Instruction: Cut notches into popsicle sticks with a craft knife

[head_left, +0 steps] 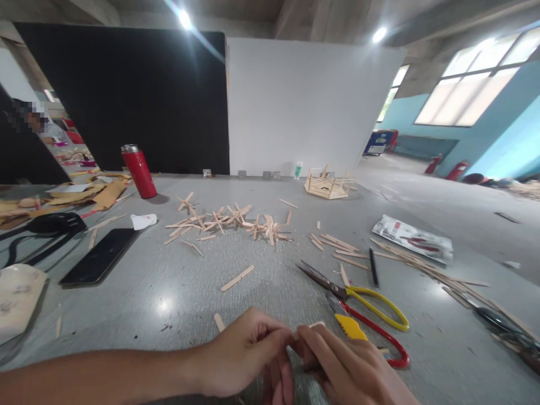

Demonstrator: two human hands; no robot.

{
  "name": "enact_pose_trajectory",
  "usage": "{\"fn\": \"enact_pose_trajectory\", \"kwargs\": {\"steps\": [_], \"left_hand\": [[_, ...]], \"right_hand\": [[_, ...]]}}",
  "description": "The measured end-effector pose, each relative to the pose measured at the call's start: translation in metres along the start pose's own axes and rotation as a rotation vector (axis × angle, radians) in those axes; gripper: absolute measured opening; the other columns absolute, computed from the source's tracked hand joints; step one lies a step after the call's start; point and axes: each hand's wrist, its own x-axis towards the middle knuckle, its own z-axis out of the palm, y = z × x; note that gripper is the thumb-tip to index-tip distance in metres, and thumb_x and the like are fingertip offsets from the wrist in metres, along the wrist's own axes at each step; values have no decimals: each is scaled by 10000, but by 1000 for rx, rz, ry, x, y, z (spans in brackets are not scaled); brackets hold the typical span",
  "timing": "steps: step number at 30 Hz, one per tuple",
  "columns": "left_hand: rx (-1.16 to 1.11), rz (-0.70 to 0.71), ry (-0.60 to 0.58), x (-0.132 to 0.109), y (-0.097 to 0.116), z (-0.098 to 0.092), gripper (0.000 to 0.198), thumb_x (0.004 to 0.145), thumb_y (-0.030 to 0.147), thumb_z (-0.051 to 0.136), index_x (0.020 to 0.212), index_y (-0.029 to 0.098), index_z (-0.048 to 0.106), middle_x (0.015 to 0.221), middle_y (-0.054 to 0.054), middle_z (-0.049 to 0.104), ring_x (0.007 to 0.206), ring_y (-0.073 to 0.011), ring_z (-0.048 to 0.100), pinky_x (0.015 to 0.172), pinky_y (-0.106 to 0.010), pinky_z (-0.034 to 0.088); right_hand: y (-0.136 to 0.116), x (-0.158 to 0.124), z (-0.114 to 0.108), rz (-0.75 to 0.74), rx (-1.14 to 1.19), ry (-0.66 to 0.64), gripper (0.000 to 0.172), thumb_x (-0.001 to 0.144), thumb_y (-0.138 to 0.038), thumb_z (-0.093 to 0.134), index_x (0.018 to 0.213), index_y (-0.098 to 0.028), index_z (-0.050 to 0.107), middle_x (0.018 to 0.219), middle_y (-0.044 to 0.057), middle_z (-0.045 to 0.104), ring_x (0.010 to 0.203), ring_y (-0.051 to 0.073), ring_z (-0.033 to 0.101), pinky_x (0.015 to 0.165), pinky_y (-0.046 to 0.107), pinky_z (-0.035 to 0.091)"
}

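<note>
My left hand and my right hand meet low in the middle, fingertips pinched together just above the table. Behind the right index finger shows the pale end of what looks like a wooden craft stick; the rest is hidden by the fingers. What the left fingertips pinch is covered. Another craft stick pokes out behind the left hand. Right beside the right hand lie scissors with one yellow and one red handle, and a yellow-handled cutting tool, partly covered. A notched stick lies ahead.
Star-shaped stick pieces are heaped mid-table. Behind stands a stick-built frame. A red flask and a phone are left; loose sticks, a black pen and a white packet right. Panels close off the back.
</note>
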Motion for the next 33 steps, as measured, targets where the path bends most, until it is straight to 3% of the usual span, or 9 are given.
{"fn": "enact_pose_trajectory", "kwargs": {"steps": [4,8,13,16,20,24,28,31,33], "left_hand": [[58,16,21,1,-1,0,643,905,780,493,892,146,598,563,10,594,360,-78,490,411,-174,414],[62,3,27,1,-1,4,663,880,809,494,910,152,579,603,2,609,355,-79,486,402,-184,423],[-21,37,-37,4,-7,0,665,852,820,532,873,156,556,600,-13,608,364,-97,520,382,-179,390],[-53,43,-52,4,-12,-3,660,872,801,530,909,143,571,594,-21,616,369,-102,535,389,-180,396],[-97,49,41,0,-13,1,643,908,753,532,1070,132,571,652,-32,652,395,-106,566,409,-193,449],[-64,148,234,-6,-10,10,552,957,694,507,1089,159,542,650,3,627,403,-99,564,428,-197,472],[34,212,319,-10,-10,14,514,994,672,449,1036,166,532,626,11,602,386,-74,518,418,-168,431],[63,230,326,-11,-12,13,506,1012,654,425,1068,164,535,628,8,601,389,-70,506,427,-171,437],[64,239,333,-11,-12,13,507,1013,651,426,1087,162,538,629,9,597,397,-67,506,437,-170,443]], "right_hand": [[2,-5,10,184,93,-58,262,850,-10,444,975,-216,545,771,-6,635,604,135,631,560,235,498],[0,-13,22,268,161,55,301,802,-2,444,978,-233,522,762,-22,620,622,120,629,578,224,496],[-3,-17,33,226,164,158,344,819,15,441,1040,-226,548,777,-13,645,629,118,641,588,229,502],[-1,-8,28,311,192,267,260,851,-39,482,996,-240,559,725,-41,662,559,107,651,551,202,500],[11,6,9,583,90,316,33,905,-229,600,935,-241,594,717,-27,696,594,144,696,562,222,521],[19,12,-7,734,30,311,188,1000,-369,512,863,-245,550,594,-52,592,487,129,570,497,236,441],[17,8,-6,632,5,156,424,1003,-472,524,651,-250,445,512,-56,464,459,119,449,444,236,377],[11,6,-2,576,63,108,274,971,-451,593,797,-250,527,631,-44,574,511,122,545,467,227,439],[7,5,0,506,102,129,124,1000,-374,545,1000,-251,557,825,3,673,675,150,669,584,241,525]]}}
